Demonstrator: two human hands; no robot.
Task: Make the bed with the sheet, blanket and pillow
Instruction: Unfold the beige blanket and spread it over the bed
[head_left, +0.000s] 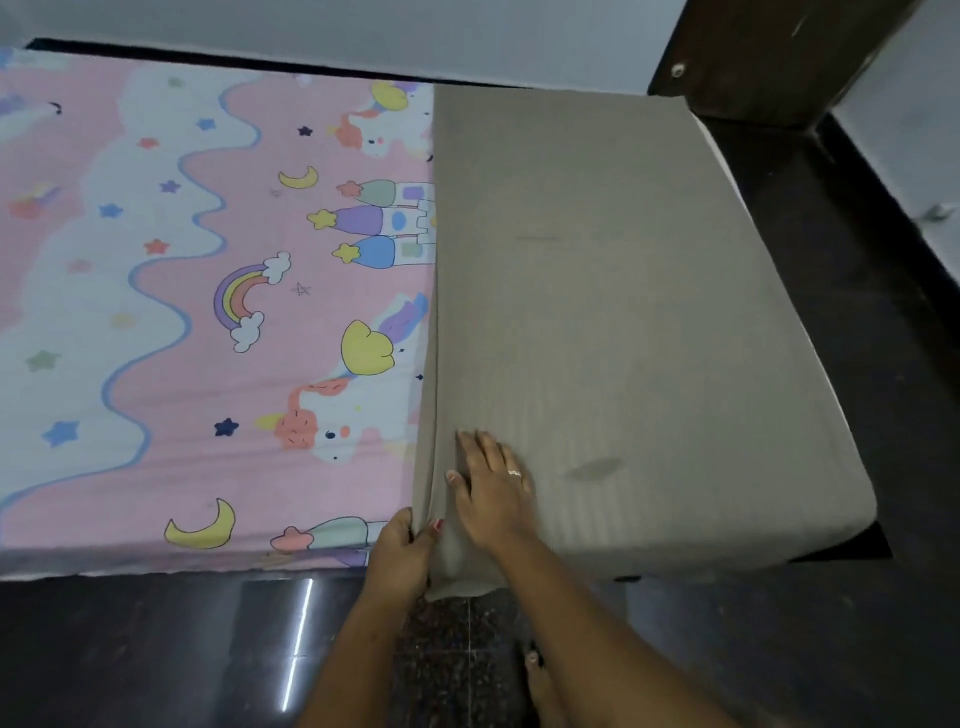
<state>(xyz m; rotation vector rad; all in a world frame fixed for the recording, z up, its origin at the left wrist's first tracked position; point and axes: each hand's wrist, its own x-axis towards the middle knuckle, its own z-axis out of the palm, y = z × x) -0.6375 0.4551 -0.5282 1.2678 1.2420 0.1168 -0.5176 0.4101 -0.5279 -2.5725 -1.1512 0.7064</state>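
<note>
Taupe striped blanket (623, 312) is folded and laid across the right end of the bed, covering it from the far wall side to the near edge and hanging a bit over the front. Under it, running off to the left, is the pink unicorn-and-rainbow sheet (208, 312), already pulled flat over the mattress. No pillow in view, so my guess is that's left to do.

Left hand (402, 556) is curled around the blanket's near-left corner, pinching the folded edge right at the bed's front. Right hand (493, 486) lies flat with fingers straight, pressing down on the blanket just beside that edge.

If I were doing this step: keep the flat hand as the anchor so the layers don't slide, and use the pinching hand to tug the fold line straight so it runs parallel with the end of the bed. Work the edge from near to far, smoothing outward. The fabric looks thin and a bit slippery, so I'd go slowly or the layers could creep apart.

Room stuff: dark glossy tile floor (156, 649) with a light streak reflecting off it, a dark wooden bedpost (769, 57) at the far right corner, a pale wall (363, 31) behind. A bare foot (540, 680) shows at the bottom.
</note>
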